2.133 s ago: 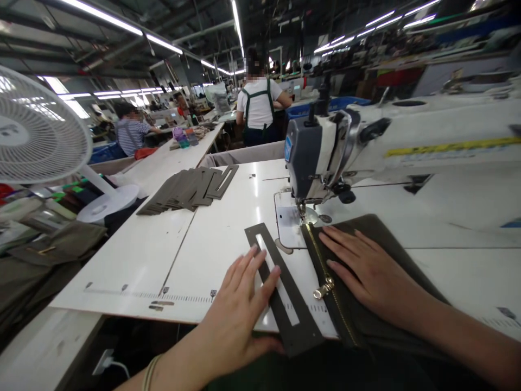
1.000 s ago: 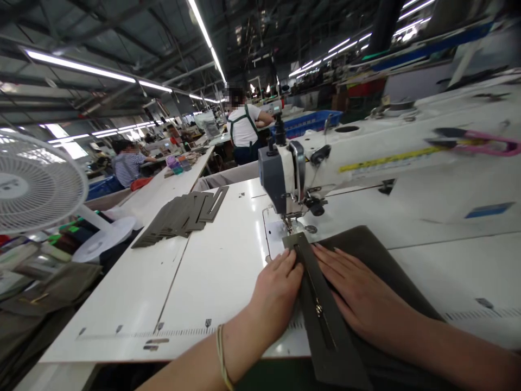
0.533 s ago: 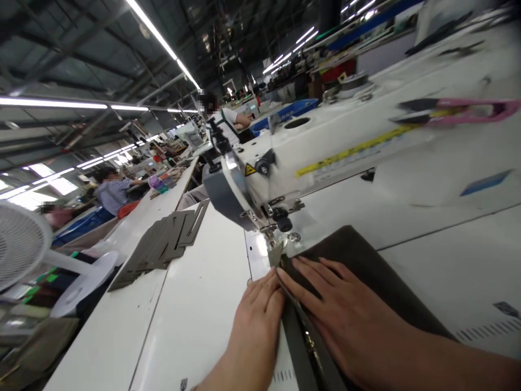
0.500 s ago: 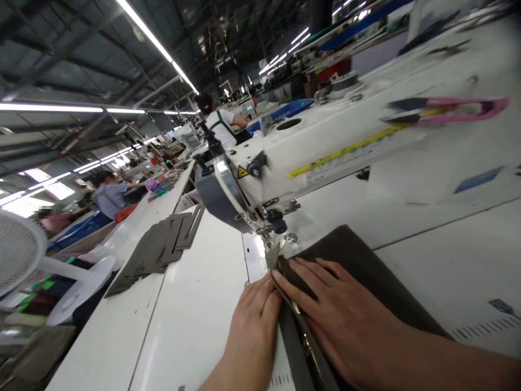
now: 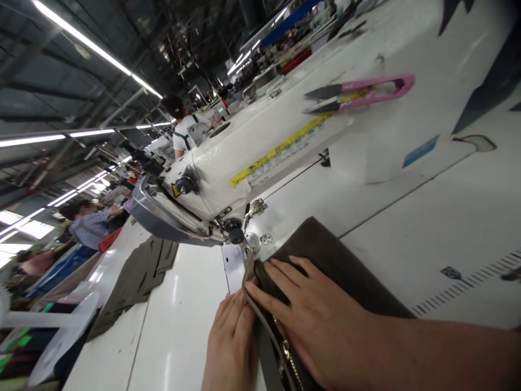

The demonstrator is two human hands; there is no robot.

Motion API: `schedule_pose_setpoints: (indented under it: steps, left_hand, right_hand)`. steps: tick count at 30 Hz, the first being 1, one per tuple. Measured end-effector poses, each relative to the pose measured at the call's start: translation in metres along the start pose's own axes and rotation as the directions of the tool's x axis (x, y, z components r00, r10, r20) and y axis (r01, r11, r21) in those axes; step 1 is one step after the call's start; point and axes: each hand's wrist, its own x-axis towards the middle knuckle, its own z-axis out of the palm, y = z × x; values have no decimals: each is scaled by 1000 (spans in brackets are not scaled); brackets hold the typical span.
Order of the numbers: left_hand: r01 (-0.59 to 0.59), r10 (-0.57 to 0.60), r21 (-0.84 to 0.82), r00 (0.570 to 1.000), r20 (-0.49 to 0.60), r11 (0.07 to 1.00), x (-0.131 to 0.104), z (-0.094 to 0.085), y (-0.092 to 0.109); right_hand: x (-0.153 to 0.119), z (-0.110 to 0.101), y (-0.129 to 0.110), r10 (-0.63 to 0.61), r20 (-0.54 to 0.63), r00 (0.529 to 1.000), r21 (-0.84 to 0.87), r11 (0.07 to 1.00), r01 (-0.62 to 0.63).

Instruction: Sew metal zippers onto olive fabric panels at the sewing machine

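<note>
A dark grey-brown piece [image 5: 325, 255], fabric or leather, lies under the sewing machine [image 5: 228, 217] head, with a gold-toothed zipper [image 5: 286, 350] along its folded edge. My right hand [image 5: 305, 309] rests flat on the piece, fingers spread, just in front of the presser foot [image 5: 249, 251]. Left of the zipper, my left hand [image 5: 232, 336] grips the piece's edge, its fingers held together and the thumb tip near the fold. Both hands sit close to the needle area. The underside of the piece is hidden.
Pink-handled thread snips [image 5: 362, 93] lie on the machine arm. Flat grey-brown cut pieces [image 5: 134, 277] are stacked on the white table [image 5: 175, 326] at left. Beyond them are a white fan stand [image 5: 67, 336] and a person in a striped shirt [image 5: 91, 228]; another person [image 5: 183, 127] is behind the machine.
My view has swung to the right, so the machine, piece and hands appear further left. Both hands keep nearly the same place on the piece by the presser foot.
</note>
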Motion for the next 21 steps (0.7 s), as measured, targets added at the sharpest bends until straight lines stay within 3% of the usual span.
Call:
schedule_pose_setpoints:
  steps: [7, 15, 21]
  left_hand:
    - [46, -47, -49, 999, -10, 998, 2, 2, 0]
    - [195, -192, -149, 981, 36, 969, 7, -3, 7]
    - [77, -73, -139, 997, 31, 987, 0, 5, -4]
  right_hand:
    - [-2, 1, -1, -5, -72, 997, -11, 1000, 4]
    - [-1, 3, -1, 0, -178, 984, -77, 997, -14]
    - [1, 3, 0, -2, -171, 985, -81, 997, -12]
